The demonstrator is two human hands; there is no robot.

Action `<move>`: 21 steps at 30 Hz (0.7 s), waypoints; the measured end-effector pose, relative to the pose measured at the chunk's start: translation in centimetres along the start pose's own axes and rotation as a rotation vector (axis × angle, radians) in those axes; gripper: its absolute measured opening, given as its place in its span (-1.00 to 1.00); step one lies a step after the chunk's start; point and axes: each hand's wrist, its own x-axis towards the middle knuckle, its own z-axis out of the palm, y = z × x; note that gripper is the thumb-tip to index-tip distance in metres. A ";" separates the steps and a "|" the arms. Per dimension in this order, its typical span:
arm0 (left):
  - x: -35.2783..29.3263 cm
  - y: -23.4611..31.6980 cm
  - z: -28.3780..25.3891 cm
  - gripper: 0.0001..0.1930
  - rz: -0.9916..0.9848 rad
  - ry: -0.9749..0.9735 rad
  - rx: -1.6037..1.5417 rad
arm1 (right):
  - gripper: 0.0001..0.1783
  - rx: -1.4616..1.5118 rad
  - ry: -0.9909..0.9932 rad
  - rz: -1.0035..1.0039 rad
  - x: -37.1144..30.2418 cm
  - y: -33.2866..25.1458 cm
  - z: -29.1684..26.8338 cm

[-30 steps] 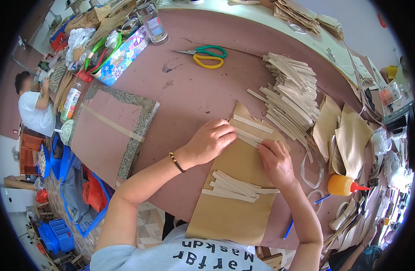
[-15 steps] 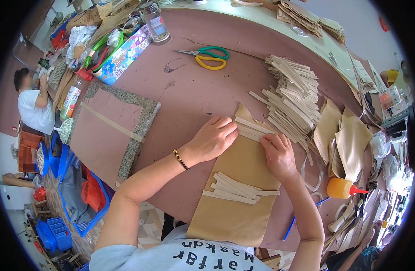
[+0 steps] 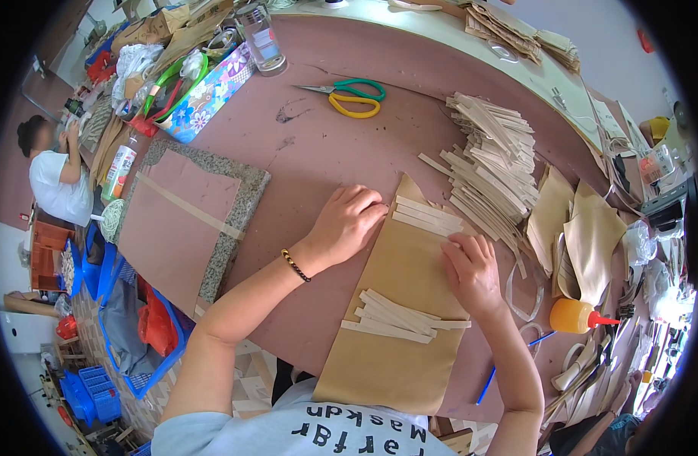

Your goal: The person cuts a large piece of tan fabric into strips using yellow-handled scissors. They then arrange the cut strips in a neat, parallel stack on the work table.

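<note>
A long tan leather-like sheet point(image 3: 409, 273) lies in front of me on the table. Near its far end, pale flat strips point(image 3: 427, 216) sit side by side across it. A loose pile of similar strips point(image 3: 390, 318) rests lower on the sheet. My left hand point(image 3: 352, 220) is just off the sheet's left edge, beside the aligned strips. Its fingers are curled and pinched together; whatever they hold, if anything, is hidden. Over the sheet's right side, near the aligned strips' right ends, hovers my right hand point(image 3: 473, 275), fingers bent and slightly apart, nothing visible in them.
A large heap of strips point(image 3: 489, 159) lies right. Scissors point(image 3: 352, 97) are at the far side. A stone slab point(image 3: 246, 205) under a pinkish sheet point(image 3: 178, 216) is left. An orange bottle point(image 3: 571, 315) and blue pen point(image 3: 487, 380) are right. Another person point(image 3: 60, 178) sits far left.
Both hands have drawn away from the aligned strips, the left one to the left and the right one slightly down. The aligned strips now show uncovered; the loose pile has stayed put.
</note>
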 end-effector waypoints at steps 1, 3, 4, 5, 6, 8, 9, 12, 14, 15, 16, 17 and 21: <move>0.0 -0.1 -0.1 -0.86 -0.003 -0.003 0.011 | -0.71 0.029 -0.001 0.023 -0.6 -0.5 -0.3; 0.0 -0.1 -0.4 -0.87 -0.012 0.001 0.029 | -0.73 0.098 -0.009 0.084 -1.9 -1.5 -0.9; 0.1 -0.2 -0.5 -0.87 -0.017 0.000 0.035 | -0.75 0.143 -0.014 0.125 -2.7 -1.9 -1.2; 0.2 -0.4 -0.5 -0.87 -0.021 0.000 0.040 | -0.76 0.186 -0.018 0.167 -3.6 -2.4 -1.5; 0.4 -0.5 -0.4 -0.86 -0.023 0.001 0.044 | -0.74 0.232 -0.014 0.233 -4.4 -2.9 -1.8; 0.8 -0.5 0.0 -0.79 -0.088 0.011 -0.007 | -0.71 0.323 -0.003 0.370 -5.7 -3.8 -2.4; 1.0 -0.3 0.3 -0.76 -0.118 0.015 -0.033 | -0.68 0.371 0.031 0.417 -5.7 -3.8 -2.4; 1.4 2.1 0.8 -0.54 -0.147 0.101 -0.235 | -0.57 0.497 0.130 0.541 -4.3 -3.2 -1.6; 1.2 3.2 1.4 -0.43 -0.145 0.067 -0.297 | -0.47 0.563 0.180 0.587 -2.8 -2.2 -0.1; 0.9 3.6 1.6 -0.38 -0.150 0.050 -0.321 | -0.45 0.495 0.148 0.589 -2.1 -2.2 0.2; 0.7 4.1 1.7 -0.32 -0.162 0.025 -0.311 | -0.42 0.427 0.116 0.591 -1.5 -2.3 0.5; 0.4 4.4 1.5 -0.32 -0.172 -0.003 -0.282 | -0.38 0.364 0.082 0.593 -1.1 -2.5 0.9; -0.5 5.2 0.4 -0.35 -0.165 -0.057 -0.228 | -0.35 0.300 0.057 0.519 -0.9 -3.6 1.5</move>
